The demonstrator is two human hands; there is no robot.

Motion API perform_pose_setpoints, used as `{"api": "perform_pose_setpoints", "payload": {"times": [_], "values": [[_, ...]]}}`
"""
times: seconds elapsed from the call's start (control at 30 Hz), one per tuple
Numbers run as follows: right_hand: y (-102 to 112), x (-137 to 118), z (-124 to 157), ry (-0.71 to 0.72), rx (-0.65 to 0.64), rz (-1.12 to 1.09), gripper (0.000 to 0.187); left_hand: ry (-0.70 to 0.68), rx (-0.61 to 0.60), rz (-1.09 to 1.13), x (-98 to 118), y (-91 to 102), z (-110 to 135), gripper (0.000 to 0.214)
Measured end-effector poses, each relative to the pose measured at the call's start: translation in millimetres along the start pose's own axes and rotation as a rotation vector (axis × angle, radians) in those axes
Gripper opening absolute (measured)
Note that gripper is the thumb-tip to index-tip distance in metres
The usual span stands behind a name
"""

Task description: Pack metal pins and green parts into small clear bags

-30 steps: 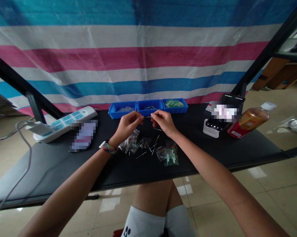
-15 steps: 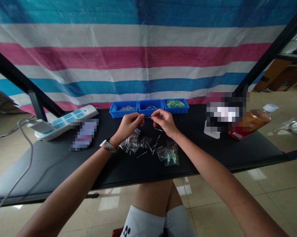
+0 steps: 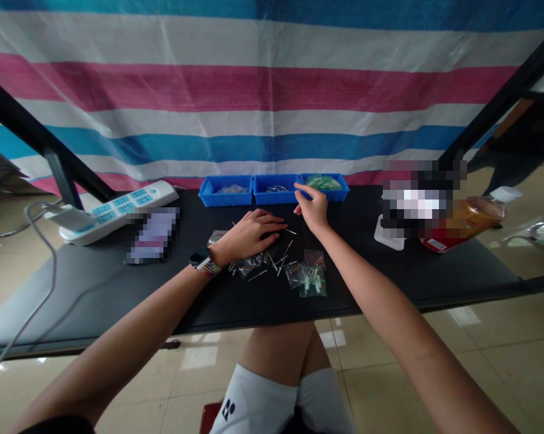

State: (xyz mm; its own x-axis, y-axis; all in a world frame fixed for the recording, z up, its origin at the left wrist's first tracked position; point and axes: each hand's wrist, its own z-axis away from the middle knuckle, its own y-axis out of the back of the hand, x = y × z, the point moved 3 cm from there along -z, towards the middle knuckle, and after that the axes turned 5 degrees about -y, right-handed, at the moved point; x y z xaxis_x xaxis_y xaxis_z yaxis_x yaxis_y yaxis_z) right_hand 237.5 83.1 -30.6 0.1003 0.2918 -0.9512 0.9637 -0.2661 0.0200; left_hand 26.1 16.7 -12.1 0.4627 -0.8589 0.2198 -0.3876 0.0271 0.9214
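Note:
My left hand (image 3: 254,234) is palm down, with its fingers stretched out over loose thin metal rods (image 3: 281,264) and small clear plastic bags (image 3: 250,265) on the black table. Some of these are hidden under it. My right hand (image 3: 313,208) is raised at the front edge of the blue bins, its index finger stretched toward the middle blue bin (image 3: 263,196), which has thin metal pieces in it. Its thumb and index finger look apart, and I see nothing between them. Near my right wrist lie a clear bag (image 3: 295,275) and a green-tinted bag (image 3: 318,287) of small parts.
The left blue bin (image 3: 204,194) contains clear bags; the right blue bin (image 3: 342,191) has green bags. A white power strip (image 3: 113,211) with a cable and a blurred phone-like item (image 3: 154,236) are at left. On the right, a bottle (image 3: 471,220) lies tilted. A striped sheet (image 3: 263,84) hangs behind.
My hands were together, pinching a thin metal rod between them. They have separated: my left hand dropped to the rods and bags, while my right hand moved up and right toward the bins.

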Motion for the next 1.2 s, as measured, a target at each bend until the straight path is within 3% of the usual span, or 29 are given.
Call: {"api": "perform_pose_setpoints", "payload": {"times": [0.2,0.53,0.6,0.73,0.8,0.97,1.2], "values": [[2,-12,8,0.054,0.036,0.010,0.018,0.002,0.025,0.015,-8,2.6,0,0.026],[-14,-18,24,0.032,-0.244,0.050,0.014,0.031,0.046,0.010,-7,3.6,-2,0.019],[-14,-20,25,0.060,-0.354,0.109,0.014,0.030,0.049,0.014,-5,4.0,-2,0.019],[-12,-25,32,0.240,-0.735,0.424,0.006,0.047,0.067,0.082,-7,3.4,-1,0.021],[-8,-25,35,0.314,-0.811,0.540,0.010,0.070,0.091,0.137,-9,2.7,-1,0.023],[-4,-22,36,0.292,-0.837,0.548,0.025,0.182,0.142,0.281,-17,2.2,0,0.025],[0,-21,34,0.271,-0.755,0.499,0.033,0.391,0.309,0.570,-31,5.3,3,0.023]]}}
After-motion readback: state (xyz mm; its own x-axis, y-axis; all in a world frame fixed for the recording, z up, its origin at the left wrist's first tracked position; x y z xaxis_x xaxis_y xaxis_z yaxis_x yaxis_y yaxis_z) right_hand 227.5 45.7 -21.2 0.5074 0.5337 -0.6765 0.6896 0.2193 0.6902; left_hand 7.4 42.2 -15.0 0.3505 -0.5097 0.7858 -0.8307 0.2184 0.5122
